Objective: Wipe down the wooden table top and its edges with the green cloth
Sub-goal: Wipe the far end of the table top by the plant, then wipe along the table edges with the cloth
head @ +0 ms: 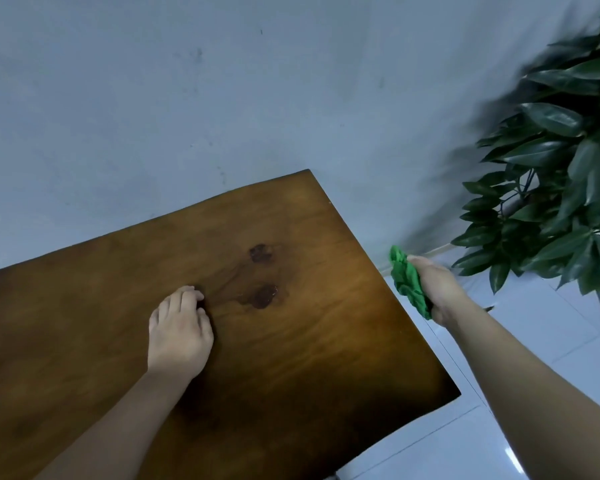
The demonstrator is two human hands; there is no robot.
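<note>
- Green cloth [408, 284] is seen bunched up and gripped in the closed right hand [437, 289], held off the right edge of the wooden table top [326, 341], just beside it and over the pale tiled floor [534, 327]; whether the cloth touches the edge cannot be told.
- The left hand [179, 332] is laid palm down on the table top, fingers kept close together and slightly curled.
- Two dark knots [262, 275] are seen in the wood just right of the left hand.
- A leafy plant [561, 174] is seen at the far right, against the grey wall [187, 98].
</note>
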